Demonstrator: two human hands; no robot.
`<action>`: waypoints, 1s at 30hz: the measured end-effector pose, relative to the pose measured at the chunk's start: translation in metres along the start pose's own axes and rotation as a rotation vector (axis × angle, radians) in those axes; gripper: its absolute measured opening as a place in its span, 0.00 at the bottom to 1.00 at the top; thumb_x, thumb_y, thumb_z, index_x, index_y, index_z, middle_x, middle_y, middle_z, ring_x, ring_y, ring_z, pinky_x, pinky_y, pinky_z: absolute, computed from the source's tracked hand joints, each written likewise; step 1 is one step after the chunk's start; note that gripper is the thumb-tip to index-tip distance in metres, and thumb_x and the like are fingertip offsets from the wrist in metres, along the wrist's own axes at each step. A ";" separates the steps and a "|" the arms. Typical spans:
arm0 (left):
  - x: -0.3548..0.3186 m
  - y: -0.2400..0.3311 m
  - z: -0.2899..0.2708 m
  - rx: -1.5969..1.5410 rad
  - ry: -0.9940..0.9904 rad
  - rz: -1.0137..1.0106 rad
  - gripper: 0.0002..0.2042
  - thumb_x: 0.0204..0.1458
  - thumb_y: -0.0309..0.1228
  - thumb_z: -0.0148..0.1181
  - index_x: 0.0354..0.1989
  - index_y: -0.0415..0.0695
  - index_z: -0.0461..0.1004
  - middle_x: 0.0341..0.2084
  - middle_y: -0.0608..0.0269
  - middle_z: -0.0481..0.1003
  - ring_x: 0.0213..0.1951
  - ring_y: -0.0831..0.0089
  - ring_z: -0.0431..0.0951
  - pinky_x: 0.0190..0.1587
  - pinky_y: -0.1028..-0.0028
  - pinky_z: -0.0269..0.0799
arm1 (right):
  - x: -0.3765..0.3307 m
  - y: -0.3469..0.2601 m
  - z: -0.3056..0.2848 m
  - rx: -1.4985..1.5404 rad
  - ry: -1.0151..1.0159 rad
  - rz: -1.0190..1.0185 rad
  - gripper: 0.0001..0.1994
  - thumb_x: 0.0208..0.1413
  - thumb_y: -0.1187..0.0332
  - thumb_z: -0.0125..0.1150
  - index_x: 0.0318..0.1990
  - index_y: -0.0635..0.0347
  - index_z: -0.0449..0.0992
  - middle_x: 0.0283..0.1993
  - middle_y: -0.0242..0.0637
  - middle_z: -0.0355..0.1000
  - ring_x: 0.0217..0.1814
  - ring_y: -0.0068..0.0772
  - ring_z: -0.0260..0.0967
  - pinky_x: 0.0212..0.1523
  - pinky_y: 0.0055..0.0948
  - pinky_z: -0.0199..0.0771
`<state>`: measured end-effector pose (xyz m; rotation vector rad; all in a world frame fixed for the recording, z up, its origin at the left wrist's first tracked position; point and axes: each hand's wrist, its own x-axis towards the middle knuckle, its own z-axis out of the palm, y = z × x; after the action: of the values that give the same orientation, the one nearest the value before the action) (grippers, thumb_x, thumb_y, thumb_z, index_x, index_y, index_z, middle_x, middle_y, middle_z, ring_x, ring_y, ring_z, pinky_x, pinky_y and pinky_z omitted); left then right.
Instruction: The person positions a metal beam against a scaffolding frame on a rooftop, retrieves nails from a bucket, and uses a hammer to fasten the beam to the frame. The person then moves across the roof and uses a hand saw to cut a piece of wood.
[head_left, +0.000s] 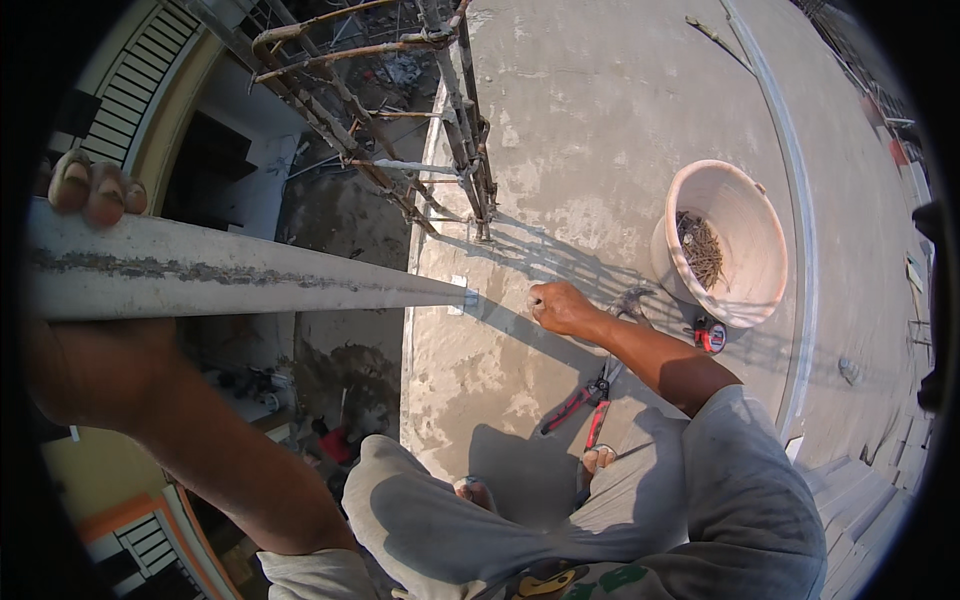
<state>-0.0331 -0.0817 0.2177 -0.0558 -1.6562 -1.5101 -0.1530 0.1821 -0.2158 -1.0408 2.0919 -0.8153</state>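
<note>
My left hand point(105, 365) is wrapped round a long pale grey post point(250, 272), its fingertips curling over the far side. A rough dark seam runs along the post. The post's narrow-looking far end meets a small light plate point(457, 296) by the slab's edge. My right hand point(562, 306) is closed in a fist a little right of that end, apart from the post; whatever it may hold is hidden. Below my right forearm lie red-handled snips point(597, 395). A grey metal tool, apparently a hammer point(632, 298), is partly covered by the forearm.
A pinkish bucket point(735, 215) holds a heap of nail-like pieces point(699, 250). Beside it lies a red tape measure point(710, 335). A rusty rebar cage point(470, 130) rises at the slab's edge point(405, 370); the drop lies to the left. A pale strip point(800, 250) crosses the slab.
</note>
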 end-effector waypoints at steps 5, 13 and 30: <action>-0.023 0.008 -0.028 0.155 0.060 -0.045 0.18 0.58 0.39 0.48 0.49 0.37 0.64 0.32 0.58 0.67 0.35 0.69 0.68 0.43 0.67 0.62 | -0.015 0.009 -0.037 0.041 0.029 0.033 0.06 0.49 0.73 0.56 0.34 0.62 0.78 0.36 0.52 0.77 0.41 0.55 0.76 0.43 0.43 0.75; -0.037 0.016 -0.012 0.090 0.017 -0.030 0.13 0.55 0.39 0.51 0.41 0.44 0.64 0.29 0.59 0.68 0.32 0.70 0.70 0.40 0.66 0.67 | -0.031 0.015 -0.064 0.007 0.065 -0.081 0.08 0.50 0.72 0.54 0.35 0.59 0.79 0.40 0.47 0.78 0.45 0.52 0.75 0.47 0.42 0.75; -0.015 -0.003 0.005 0.195 0.062 -0.088 0.14 0.55 0.39 0.57 0.41 0.44 0.64 0.28 0.57 0.69 0.31 0.69 0.73 0.40 0.66 0.73 | -0.022 0.041 -0.090 -0.043 0.279 -0.387 0.06 0.52 0.70 0.58 0.34 0.62 0.77 0.32 0.50 0.74 0.37 0.53 0.72 0.42 0.42 0.74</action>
<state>-0.0278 -0.0705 0.2067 0.1691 -1.7674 -1.3928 -0.2300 0.2417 -0.1872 -1.4548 2.1720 -1.1643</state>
